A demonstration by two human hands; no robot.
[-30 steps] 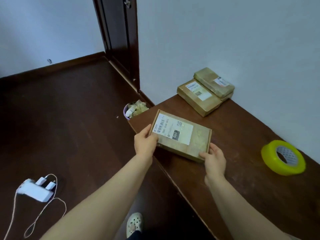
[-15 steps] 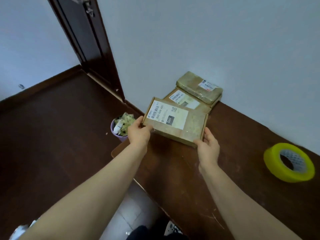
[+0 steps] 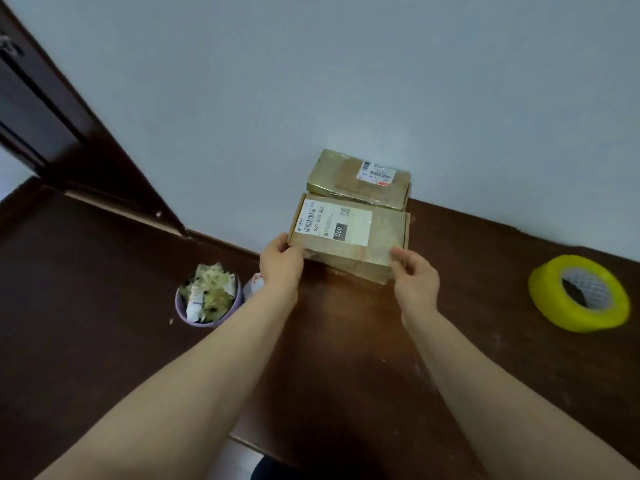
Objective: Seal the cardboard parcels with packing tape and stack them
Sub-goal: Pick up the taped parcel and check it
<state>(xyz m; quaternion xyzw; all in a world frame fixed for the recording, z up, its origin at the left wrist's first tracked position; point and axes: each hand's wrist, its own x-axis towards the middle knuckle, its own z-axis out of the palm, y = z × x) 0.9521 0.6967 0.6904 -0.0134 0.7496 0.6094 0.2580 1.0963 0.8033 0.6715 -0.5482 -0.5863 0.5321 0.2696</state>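
While left hand and right hand grip its corners, parcel between them.

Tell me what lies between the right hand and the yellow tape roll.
Nothing: the head view shows only bare table between the right hand, gripping the parcel, and the tape roll.
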